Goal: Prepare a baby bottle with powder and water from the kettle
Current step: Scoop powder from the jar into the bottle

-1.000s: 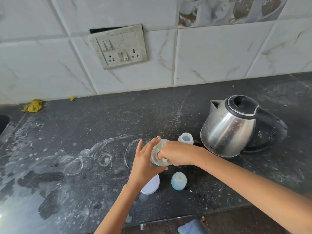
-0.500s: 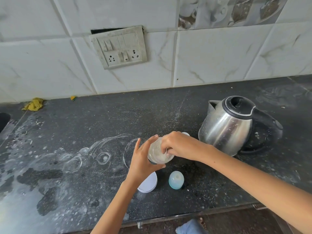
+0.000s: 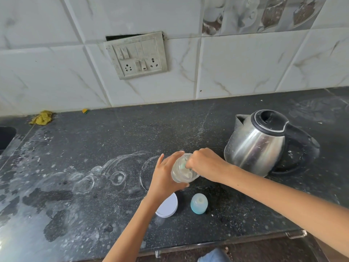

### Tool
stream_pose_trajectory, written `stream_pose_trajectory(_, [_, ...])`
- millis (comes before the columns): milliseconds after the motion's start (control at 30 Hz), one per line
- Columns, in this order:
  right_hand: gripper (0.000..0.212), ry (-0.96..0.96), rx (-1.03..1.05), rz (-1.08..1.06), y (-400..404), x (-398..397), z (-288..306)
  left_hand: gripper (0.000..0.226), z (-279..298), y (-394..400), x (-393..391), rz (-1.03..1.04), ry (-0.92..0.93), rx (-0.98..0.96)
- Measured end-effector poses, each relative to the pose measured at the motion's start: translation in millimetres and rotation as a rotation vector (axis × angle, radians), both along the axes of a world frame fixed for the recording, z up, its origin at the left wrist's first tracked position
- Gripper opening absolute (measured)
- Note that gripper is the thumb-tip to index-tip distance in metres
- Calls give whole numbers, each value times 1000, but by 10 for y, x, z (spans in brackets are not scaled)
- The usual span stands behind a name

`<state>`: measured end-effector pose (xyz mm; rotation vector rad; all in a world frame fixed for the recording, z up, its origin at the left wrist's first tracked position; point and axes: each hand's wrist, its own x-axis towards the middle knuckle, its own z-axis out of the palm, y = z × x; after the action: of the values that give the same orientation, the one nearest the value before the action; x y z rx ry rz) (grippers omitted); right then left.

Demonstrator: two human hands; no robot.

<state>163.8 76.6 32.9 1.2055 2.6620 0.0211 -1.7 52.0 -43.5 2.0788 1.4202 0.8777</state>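
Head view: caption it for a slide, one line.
Left hand steadies a clear jar while right hand reaches into it, beside a steel kettle.

Shiny steel kettle (image 3: pixel 255 146) with matt black plastic lid, speckled dark stone counter (image 3: pixel 94 214), glossy marbled wall tiles (image 3: pixel 236 63).

The worktop (image 3: pixel 188 129) is black, speckled and smeared with whitish rings. The kettle (image 3: pixel 255 146) is shiny steel with a black lid and handle (streaky reflections). The bottle cap (image 3: pixel 199 203) is pale blue, the round lid (image 3: pixel 168 207) white, the rag (image 3: pixel 42 117) yellow.
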Motion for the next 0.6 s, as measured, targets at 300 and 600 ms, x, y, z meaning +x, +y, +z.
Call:
stream_pose_trajectory(300, [29, 260, -263, -92, -32, 45, -10, 94, -36, 32, -4, -8, 23, 13])
stream_pose_trajectory(600, [13, 767, -389, -360, -6, 250, 149, 95, -38, 25, -59, 63, -72, -24])
